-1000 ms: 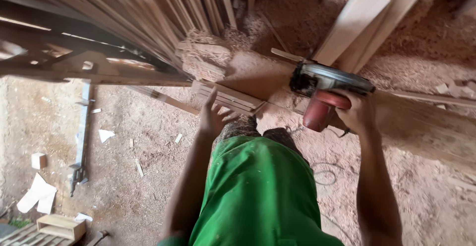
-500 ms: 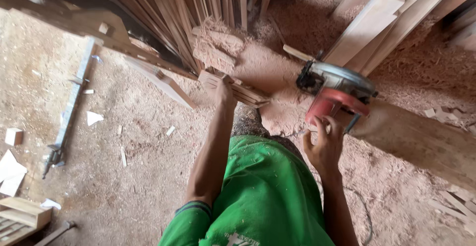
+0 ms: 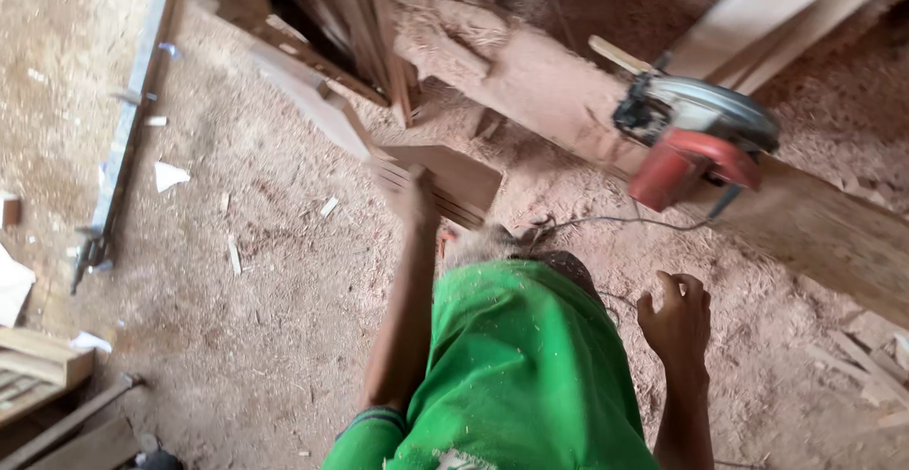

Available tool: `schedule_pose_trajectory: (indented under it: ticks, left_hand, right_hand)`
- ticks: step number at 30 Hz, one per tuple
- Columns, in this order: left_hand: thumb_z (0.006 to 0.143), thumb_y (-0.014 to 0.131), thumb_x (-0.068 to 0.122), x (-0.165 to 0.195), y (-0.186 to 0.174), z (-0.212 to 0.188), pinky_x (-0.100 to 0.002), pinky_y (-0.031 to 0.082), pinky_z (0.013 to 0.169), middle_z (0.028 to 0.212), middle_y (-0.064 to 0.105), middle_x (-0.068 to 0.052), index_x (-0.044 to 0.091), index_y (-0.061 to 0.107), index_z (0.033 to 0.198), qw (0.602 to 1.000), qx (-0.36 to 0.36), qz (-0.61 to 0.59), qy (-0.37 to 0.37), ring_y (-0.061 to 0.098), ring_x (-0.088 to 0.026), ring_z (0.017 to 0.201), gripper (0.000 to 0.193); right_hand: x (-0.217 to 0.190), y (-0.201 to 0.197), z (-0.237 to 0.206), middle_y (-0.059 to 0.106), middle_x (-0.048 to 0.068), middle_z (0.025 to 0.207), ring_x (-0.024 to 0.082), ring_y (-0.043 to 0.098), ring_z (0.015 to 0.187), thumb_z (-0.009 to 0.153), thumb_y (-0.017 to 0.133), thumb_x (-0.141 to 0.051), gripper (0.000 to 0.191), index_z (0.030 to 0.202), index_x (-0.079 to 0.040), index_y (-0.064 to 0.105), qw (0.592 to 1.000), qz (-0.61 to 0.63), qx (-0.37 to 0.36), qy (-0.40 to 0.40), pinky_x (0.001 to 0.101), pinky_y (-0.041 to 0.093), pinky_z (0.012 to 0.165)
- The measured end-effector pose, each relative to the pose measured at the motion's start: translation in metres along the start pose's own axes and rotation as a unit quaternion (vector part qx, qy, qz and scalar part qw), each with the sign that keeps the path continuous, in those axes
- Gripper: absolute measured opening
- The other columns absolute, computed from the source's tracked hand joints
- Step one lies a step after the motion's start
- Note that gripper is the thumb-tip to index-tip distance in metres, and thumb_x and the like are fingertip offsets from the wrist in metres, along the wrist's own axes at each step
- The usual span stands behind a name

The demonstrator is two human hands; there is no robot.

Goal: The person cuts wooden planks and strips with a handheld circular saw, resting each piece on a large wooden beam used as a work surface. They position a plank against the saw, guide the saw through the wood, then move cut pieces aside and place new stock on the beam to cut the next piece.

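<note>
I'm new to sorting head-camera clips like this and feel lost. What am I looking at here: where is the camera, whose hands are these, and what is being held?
The one picture comes from a camera worn on a person's head, looking down, so you see their own body in a green garment and both bare arms. There is no machine arm here, only two hands. The left hand grips a bundle of thin wooden slats. The right hand is open, holds nothing and hangs apart from the tool. That tool, a red and grey circular saw, rests on a long wooden plank, with its cord trailing down towards the person. The ground is covered in sawdust with small wood scraps. A long metal bar clamp lies at the left, and more slats are stacked at the top.
</note>
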State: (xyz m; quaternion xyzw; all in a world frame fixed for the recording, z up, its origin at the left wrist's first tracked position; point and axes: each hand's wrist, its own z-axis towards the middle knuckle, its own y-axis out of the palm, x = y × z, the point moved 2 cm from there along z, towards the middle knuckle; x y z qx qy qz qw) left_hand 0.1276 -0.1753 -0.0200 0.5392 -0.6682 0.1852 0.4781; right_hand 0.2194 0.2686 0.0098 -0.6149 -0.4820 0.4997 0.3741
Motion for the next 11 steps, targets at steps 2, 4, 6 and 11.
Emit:
schedule_pose_trajectory:
  ticks: [2, 4, 6, 11]
  left_hand:
    - [0.075, 0.068, 0.002, -0.020, -0.023, -0.022, -0.033, 0.052, 0.065, 0.118, 0.048, -0.011, 0.007, 0.019, 0.151, 0.997, -0.010, 0.071, -0.006, 0.054, -0.020, 0.085, 0.091]
    - [0.074, 0.075, 0.006, -0.034, -0.051, -0.041, -0.032, 0.054, 0.080, 0.132, 0.050, -0.014, 0.012, 0.013, 0.159, 0.970, 0.017, 0.230, -0.071, 0.059, -0.022, 0.100, 0.105]
    - [0.073, 0.079, 0.009, -0.044, -0.068, -0.055, -0.036, 0.056, 0.091, 0.130, 0.051, -0.019, 0.013, 0.018, 0.156, 0.957, 0.040, 0.239, -0.157, 0.061, -0.024, 0.109, 0.104]
    - [0.079, 0.077, 0.012, 0.025, -0.161, -0.064, -0.040, 0.054, 0.099, 0.135, 0.057, -0.022, 0.008, 0.028, 0.151, 0.964, -0.046, 0.189, -0.181, 0.063, -0.026, 0.113, 0.088]
  right_hand:
    - [-0.031, 0.000, 0.007, 0.060, 0.015, 0.130, 0.039, 0.058, 0.117, 0.085, 0.070, -0.024, 0.045, 0.128, -0.011, 0.070, 0.999, -0.013, -0.013, -0.026, 0.0492, 0.051, 0.098]
    - [-0.069, 0.003, 0.015, 0.061, 0.014, 0.128, 0.038, 0.060, 0.116, 0.085, 0.070, -0.024, 0.045, 0.128, -0.011, 0.069, 0.997, -0.007, -0.026, -0.069, 0.0484, 0.051, 0.099]
    - [-0.104, 0.003, 0.017, 0.061, 0.014, 0.126, 0.036, 0.061, 0.116, 0.086, 0.069, -0.023, 0.045, 0.129, -0.010, 0.068, 0.991, 0.010, -0.043, -0.123, 0.0476, 0.051, 0.099]
    - [-0.190, 0.008, 0.008, 0.062, 0.011, 0.128, 0.034, 0.061, 0.116, 0.087, 0.068, -0.023, 0.046, 0.132, -0.013, 0.067, 0.982, 0.013, -0.126, -0.138, 0.0464, 0.051, 0.098]
